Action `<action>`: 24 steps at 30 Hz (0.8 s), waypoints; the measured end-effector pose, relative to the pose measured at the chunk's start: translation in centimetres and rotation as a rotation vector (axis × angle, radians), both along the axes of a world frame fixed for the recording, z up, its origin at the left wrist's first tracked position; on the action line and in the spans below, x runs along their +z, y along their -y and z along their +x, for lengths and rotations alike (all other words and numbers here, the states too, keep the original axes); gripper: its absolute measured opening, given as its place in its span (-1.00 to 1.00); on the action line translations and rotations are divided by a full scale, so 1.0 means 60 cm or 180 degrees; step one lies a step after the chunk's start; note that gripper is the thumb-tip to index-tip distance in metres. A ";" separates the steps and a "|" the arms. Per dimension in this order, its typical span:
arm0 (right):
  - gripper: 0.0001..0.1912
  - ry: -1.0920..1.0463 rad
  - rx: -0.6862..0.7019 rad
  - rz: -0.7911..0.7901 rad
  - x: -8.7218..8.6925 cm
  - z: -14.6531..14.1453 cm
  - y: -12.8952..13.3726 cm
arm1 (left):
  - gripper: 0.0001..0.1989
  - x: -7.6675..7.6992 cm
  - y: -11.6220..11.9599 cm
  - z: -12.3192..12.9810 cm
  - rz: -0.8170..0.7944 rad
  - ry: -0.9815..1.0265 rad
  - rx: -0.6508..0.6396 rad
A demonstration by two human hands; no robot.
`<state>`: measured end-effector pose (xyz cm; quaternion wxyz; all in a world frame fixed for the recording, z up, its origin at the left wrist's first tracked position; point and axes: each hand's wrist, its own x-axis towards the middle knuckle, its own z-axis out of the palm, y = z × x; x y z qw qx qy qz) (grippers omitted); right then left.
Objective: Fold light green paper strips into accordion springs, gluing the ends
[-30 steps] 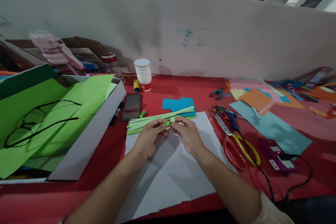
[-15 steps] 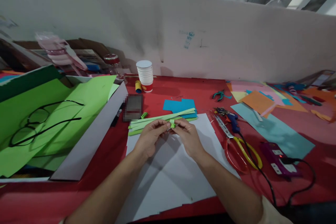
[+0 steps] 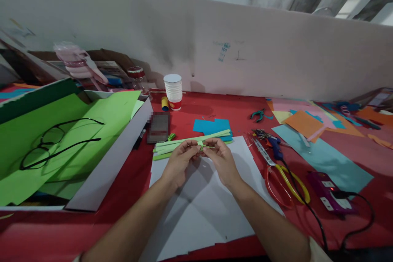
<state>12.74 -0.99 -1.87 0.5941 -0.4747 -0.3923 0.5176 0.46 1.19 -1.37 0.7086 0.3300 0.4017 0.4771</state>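
Fingertips of the left hand (image 3: 181, 163) and right hand (image 3: 221, 161) pinch 1 small green paper piece (image 3: 201, 144), probably folded, between them, seemingly to steady it above white paper (image 3: 202, 208); green strips (image 3: 172, 145) lie just beyond, within reach.

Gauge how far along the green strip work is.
Looks done: one small green coil, just beyond the strips. In hand: a small green paper piece, pinched between left hand and right hand. Apparently left: loose green strips by the white paper's far edge. Total needed: can't tell.
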 end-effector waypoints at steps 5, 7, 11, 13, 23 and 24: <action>-0.85 0.0057 -0.0012 0.0008 -0.003 -0.001 -0.001 | -0.81 -0.002 -0.002 0.001 -0.0171 0.0192 -0.0045; -0.86 0.0052 -0.0009 0.0032 -0.004 0.000 -0.002 | -0.83 -0.001 -0.003 0.000 -0.0280 0.0237 0.0039; -0.86 0.0175 -0.0045 0.0126 -0.005 0.000 -0.002 | -0.81 0.000 -0.003 0.000 -0.0422 0.0324 0.0139; -0.87 0.0233 -0.0024 0.0162 -0.004 0.000 -0.001 | -0.81 0.000 -0.004 -0.001 -0.0447 0.0375 0.0161; -0.89 0.0133 -0.0002 0.0037 -0.002 0.000 -0.003 | -0.78 0.001 -0.005 -0.002 -0.0549 0.0416 0.0200; -0.89 0.0084 -0.0003 0.0008 -0.002 0.000 -0.004 | -0.78 0.000 -0.005 -0.002 -0.0522 0.0383 0.0193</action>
